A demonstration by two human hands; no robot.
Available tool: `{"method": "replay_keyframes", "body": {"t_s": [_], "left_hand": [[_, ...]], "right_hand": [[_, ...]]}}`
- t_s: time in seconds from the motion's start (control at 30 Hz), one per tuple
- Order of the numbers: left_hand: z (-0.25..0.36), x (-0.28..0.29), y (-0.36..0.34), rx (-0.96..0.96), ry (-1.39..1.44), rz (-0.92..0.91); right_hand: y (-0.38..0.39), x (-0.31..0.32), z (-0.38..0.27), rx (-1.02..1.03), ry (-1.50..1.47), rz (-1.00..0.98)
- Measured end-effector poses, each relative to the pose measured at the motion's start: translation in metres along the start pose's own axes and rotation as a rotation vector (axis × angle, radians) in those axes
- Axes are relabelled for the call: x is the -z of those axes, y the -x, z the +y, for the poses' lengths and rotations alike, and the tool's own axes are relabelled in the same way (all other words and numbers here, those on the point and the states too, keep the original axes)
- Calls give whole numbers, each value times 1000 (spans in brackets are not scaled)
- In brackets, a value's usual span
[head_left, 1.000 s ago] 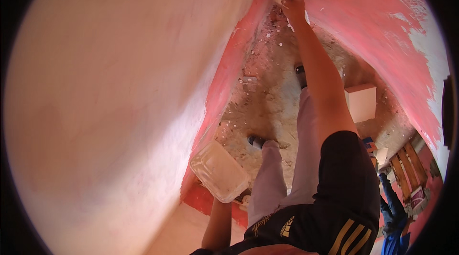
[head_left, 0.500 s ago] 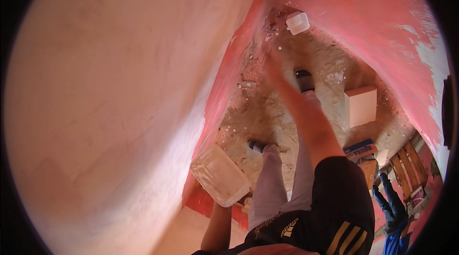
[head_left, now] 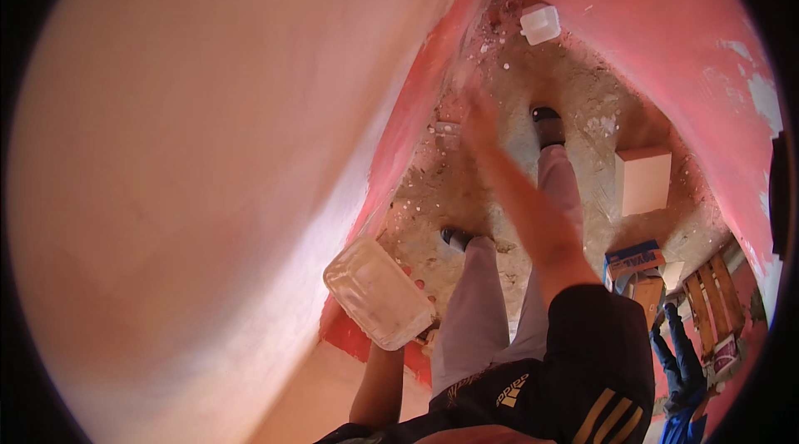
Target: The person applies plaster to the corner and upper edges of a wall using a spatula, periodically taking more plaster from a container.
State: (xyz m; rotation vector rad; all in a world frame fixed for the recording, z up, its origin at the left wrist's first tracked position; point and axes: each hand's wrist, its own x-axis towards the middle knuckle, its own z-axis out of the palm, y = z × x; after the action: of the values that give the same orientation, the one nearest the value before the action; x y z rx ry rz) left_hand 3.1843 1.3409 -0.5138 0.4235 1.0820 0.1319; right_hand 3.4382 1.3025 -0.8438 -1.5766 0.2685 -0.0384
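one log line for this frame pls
left hand: holds white tub | right hand: empty, blurred, by pink wall | small white block: on floor

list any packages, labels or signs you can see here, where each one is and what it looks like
Blue and orange printed pack: on the floor at lower right, flat, rectangular.
Plain box: on the floor by the right wall, squarish, pale, no print visible.
White tub: far floor at the wall's foot, small, no label visible.
Clear tub: in the left hand, rectangular, unlabelled.
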Motion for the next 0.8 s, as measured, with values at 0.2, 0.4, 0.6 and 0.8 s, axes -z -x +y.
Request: {"method": "replay_keyframes", "body": {"t_s": [0.2, 0.4, 0.6, 0.8], "left_hand": [[-8, 121, 5, -104, -164, 57], [8, 153, 23, 44, 10, -2], [6, 127, 33, -57, -128, 52], [2, 66, 13, -79, -75, -30]], "right_hand": [[-45, -48, 6, 49, -30, -43], [275, 16, 58, -475, -216, -661], [-49, 1, -17, -329, -156, -136], [99, -33, -10, -58, 19, -403]]}}
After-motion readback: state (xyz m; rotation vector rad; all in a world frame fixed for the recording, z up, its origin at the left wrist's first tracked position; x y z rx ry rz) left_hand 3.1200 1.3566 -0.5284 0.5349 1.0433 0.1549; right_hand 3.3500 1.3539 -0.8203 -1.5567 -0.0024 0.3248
